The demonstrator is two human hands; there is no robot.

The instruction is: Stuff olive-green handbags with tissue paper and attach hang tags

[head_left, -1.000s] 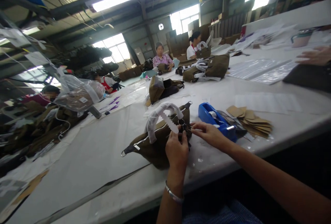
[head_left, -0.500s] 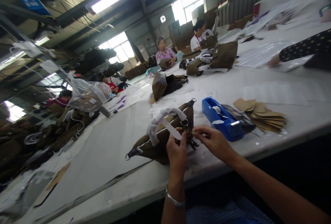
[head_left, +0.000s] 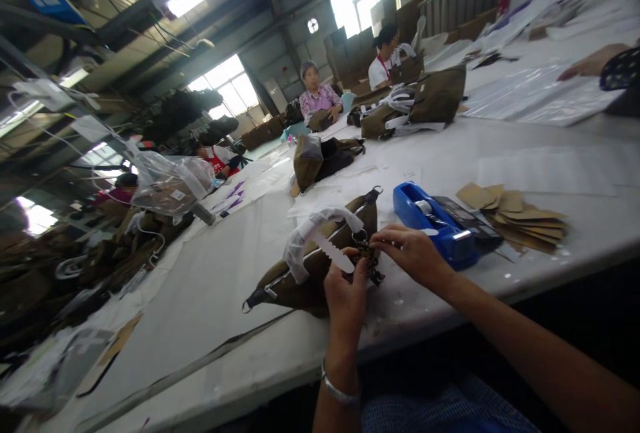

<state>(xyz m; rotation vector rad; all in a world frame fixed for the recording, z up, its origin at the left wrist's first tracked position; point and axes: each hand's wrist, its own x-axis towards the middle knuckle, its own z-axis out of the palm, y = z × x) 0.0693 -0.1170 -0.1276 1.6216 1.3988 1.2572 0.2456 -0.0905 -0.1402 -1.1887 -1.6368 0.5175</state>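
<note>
The table (head_left: 450, 159) supports the work; its near edge runs in front of my body. A flat grey sheet (head_left: 215, 266) extends from my work position toward the left edge and gives room on that side. Clear plastic sheets (head_left: 530, 96) lie toward the right edge, with a co-worker's hand (head_left: 595, 65) over them. A large brown bag (head_left: 437, 96) and a smaller grey-ended bag (head_left: 306, 163) lie toward the far edge. The olive bag (head_left: 305, 293) is by the near edge, zip side up, its white-wrapped handle (head_left: 295, 243) arched above it.

The blue tape dispenser (head_left: 463, 246) is right of the olive bag and limits travel of my right hand (head_left: 419, 256) on that side; whether the two touch cannot be determined. Brown card pieces (head_left: 530, 223) are fanned out beyond it toward the right edge.

Left hand (head_left: 346, 293): grip nearly closed, thumb and fingers holding the spotted tassel (head_left: 373, 265) at the right end of the olive bag. Right hand: thumb and index finger brought together at the tassel's upper right side; I cannot tell whether a strand is between them. A white serrated strip (head_left: 331, 250) runs from the handle to my left fingertips. A metal ring (head_left: 359, 236) sits just above the tassel.
</note>
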